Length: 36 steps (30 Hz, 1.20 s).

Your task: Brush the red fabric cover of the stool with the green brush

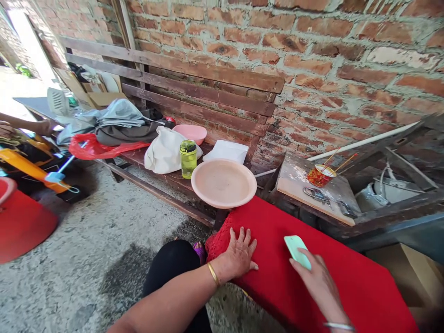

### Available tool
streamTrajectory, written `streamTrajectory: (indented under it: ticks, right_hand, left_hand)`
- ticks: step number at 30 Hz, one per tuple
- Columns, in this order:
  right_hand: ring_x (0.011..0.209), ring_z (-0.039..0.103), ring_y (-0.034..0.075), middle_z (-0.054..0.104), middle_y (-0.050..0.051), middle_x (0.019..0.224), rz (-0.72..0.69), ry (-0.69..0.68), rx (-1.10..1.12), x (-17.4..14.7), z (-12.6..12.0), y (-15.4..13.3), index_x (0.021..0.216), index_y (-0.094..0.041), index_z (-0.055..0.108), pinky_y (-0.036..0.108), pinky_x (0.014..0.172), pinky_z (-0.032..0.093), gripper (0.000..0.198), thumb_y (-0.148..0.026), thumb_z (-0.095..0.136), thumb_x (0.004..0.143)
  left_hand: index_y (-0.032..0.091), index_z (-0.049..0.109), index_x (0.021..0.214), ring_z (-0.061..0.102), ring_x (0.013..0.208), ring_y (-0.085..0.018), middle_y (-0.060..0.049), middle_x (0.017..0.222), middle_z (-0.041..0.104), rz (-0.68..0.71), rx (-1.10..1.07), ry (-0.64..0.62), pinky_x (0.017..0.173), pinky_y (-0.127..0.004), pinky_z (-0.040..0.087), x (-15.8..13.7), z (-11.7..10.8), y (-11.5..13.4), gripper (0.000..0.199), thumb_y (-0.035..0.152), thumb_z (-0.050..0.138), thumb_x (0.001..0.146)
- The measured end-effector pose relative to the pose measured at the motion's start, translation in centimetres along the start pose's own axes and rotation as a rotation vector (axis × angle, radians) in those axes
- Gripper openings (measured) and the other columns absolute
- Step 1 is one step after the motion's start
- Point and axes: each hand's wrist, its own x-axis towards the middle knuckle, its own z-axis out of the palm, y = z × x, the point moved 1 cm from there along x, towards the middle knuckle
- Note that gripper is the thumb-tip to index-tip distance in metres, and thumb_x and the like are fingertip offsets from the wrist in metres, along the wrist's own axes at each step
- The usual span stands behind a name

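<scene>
Red cloth [270, 240] lies spread over a long surface in front of the person, reaching toward the lower right, with a lacy edge hanging at its left end. The left hand [241, 256] rests palm down on the cloth near that end, its fingers straight and fanned wide apart, gripping nothing; a gold-coloured bangle [214, 274] circles the wrist. The right hand [317, 277], over the cloth farther right, has its thumb and fingers closed around a pale green block [297, 247], whose underside is hidden, so whether it touches the cloth cannot be told. A pale pink basin [224, 202] stands just beyond the left hand, at the far end of the cloth and by the end of a wooden bench [208, 92]. Next to the basin are a green water bottle [188, 164] and a white packet [225, 151], and farther along the bench come a white bag [161, 152], a pink bowl [194, 134], a heap of clothes [121, 113] and a red plastic bag [88, 149]. Right of the basin, a wooden board [287, 182] carries a red tin [319, 178] with thin sticks leaning out of it. Behind everything runs a brick wall [298, 51]. At the left edge, a red tub [26, 226] stands on the concrete floor [79, 277], partly outside the view.
</scene>
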Motion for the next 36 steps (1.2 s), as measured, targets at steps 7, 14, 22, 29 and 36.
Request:
streamTrajectory:
  ticks: [7,14,22,29,36]
  right_hand:
    - [0.102,0.06,0.024,0.058,0.009,0.112,-0.223,-0.053,-0.025,6.9,4.0,-14.5,0.132,-0.027,0.06,0.033,0.091,0.045,0.045,-0.04,0.057,0.089]
    - [0.096,0.064,0.027,0.06,0.011,0.108,-0.008,-0.111,-0.121,5.8,1.0,-7.9,0.132,-0.022,0.06,0.037,0.082,0.048,0.046,-0.04,0.053,0.09]
    - [0.102,0.061,0.022,0.059,0.006,0.111,-0.204,-0.132,-0.003,2.8,3.5,-11.7,0.13,-0.026,0.061,0.028,0.088,0.044,0.043,-0.036,0.059,0.088]
    - [0.104,0.061,0.024,0.06,0.005,0.112,-0.11,-0.127,0.042,1.4,2.3,-5.9,0.127,-0.029,0.063,0.03,0.091,0.044,0.047,-0.036,0.056,0.081]
    - [0.098,0.063,0.038,0.06,0.016,0.095,0.516,0.068,0.037,-3.2,-1.8,17.4,0.128,-0.022,0.059,0.049,0.09,0.049,0.075,-0.072,0.039,0.076]
  left_hand:
    - [0.023,0.048,0.146,0.028,0.144,-0.043,-0.021,0.155,0.038,0.012,0.005,-0.026,0.109,-0.073,0.023,0.4,-0.1,-0.2,0.08,0.071,0.052,0.083]
    - [0.026,0.056,0.137,0.039,0.138,-0.041,-0.017,0.148,0.047,-0.015,-0.028,-0.043,0.106,-0.068,0.032,1.1,-0.7,-0.2,0.053,0.05,0.056,0.091]
    - [0.022,0.058,0.123,0.063,0.096,-0.018,-0.007,0.108,0.063,-0.211,-0.21,0.152,0.086,-0.031,0.051,1.4,-6.1,-2.0,0.038,0.01,0.036,0.093]
    - [0.021,0.059,0.119,0.062,0.094,-0.017,-0.007,0.105,0.063,-0.155,-0.251,0.258,0.086,-0.03,0.05,2.1,-4.7,-1.6,0.035,0.014,0.033,0.096]
    - [0.022,0.065,0.119,0.057,0.114,-0.029,-0.012,0.12,0.061,-0.134,-0.091,0.024,0.099,-0.048,0.045,1.9,-3.7,-0.1,0.03,0.026,0.048,0.094]
